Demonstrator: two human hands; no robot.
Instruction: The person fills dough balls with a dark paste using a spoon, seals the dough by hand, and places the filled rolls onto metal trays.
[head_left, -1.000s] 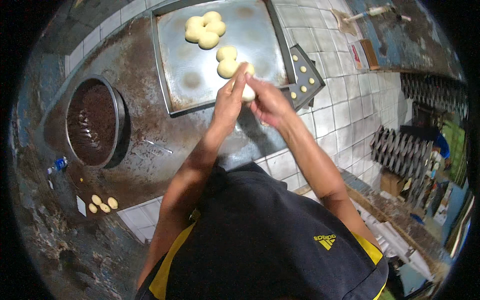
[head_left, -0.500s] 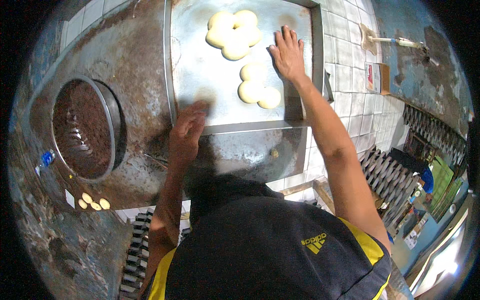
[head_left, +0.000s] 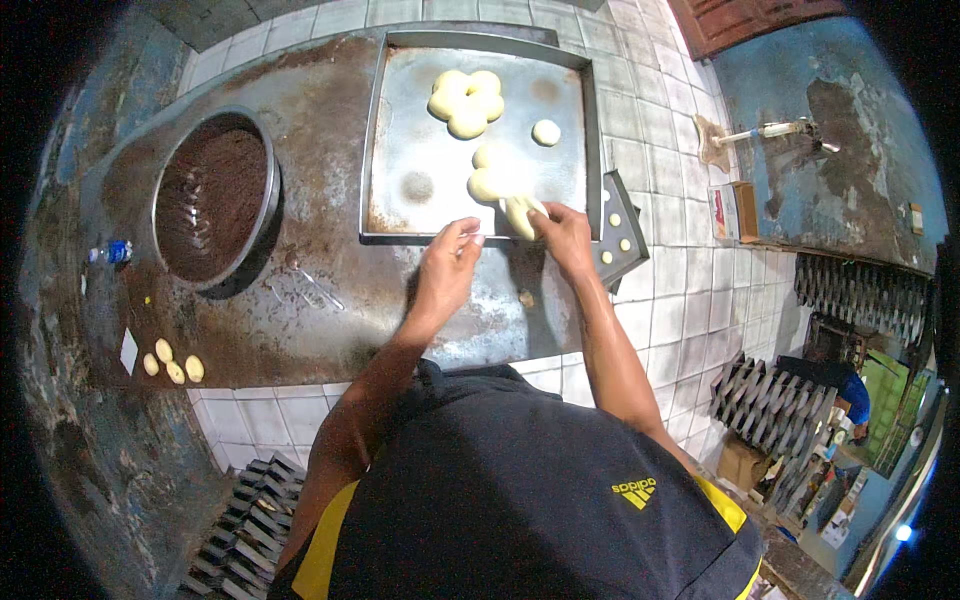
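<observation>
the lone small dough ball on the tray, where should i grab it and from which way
Probably pinch the small dough ball across its round sides, fingers coming straight down from above. It sits apart on the metal tray, with bare tray all round it, and the dough cluster lies to its left, so a soft pinch from the right side suits best.

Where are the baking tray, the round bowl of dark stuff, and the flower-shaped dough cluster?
baking tray (head_left: 420,150), head view, bare metal of its floor.
round bowl (head_left: 268,190), head view, right rim.
flower-shaped dough cluster (head_left: 466,102), head view, its middle.
</observation>
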